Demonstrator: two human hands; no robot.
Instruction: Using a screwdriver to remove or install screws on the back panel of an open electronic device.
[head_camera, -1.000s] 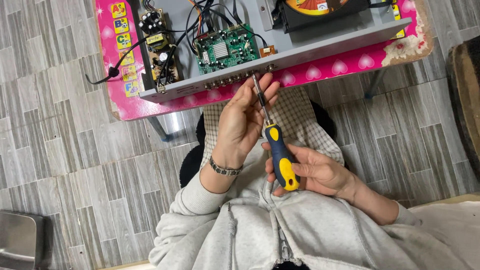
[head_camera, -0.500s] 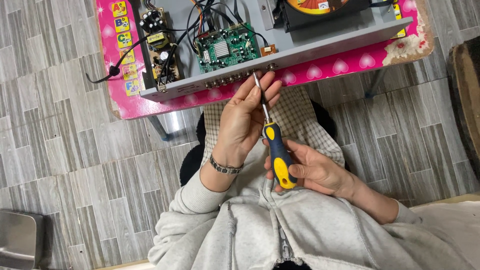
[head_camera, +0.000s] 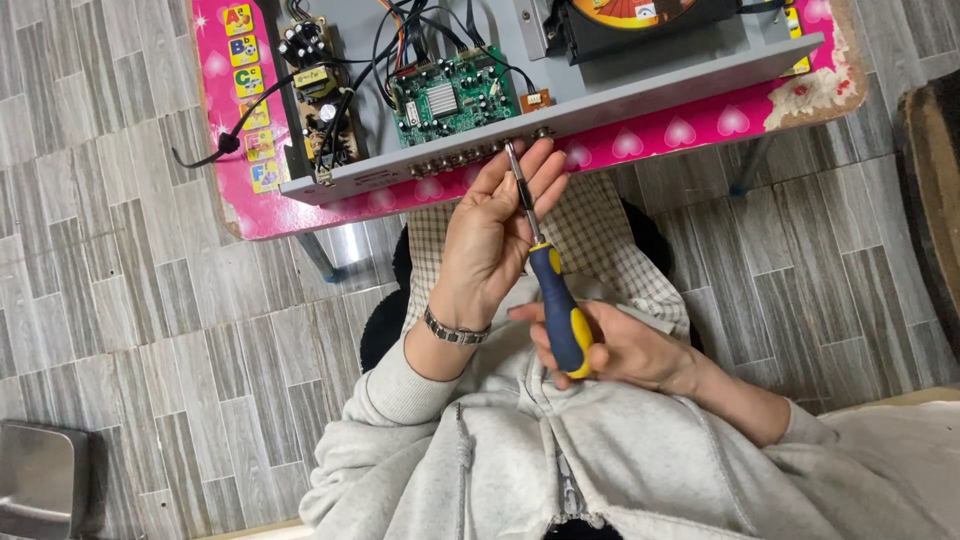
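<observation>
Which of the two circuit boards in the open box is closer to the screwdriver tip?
The green board, just above the screwdriver tip; the brown one sits farther left.

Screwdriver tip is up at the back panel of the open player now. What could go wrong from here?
The screwdriver tip sits at the rear connector row of the grey chassis, steadied only by the left hand fingers on the shaft; a slip could jab them. The right hand grips the handle low, so aim may wobble. The green circuit board and loose wires lie exposed just beyond.
</observation>
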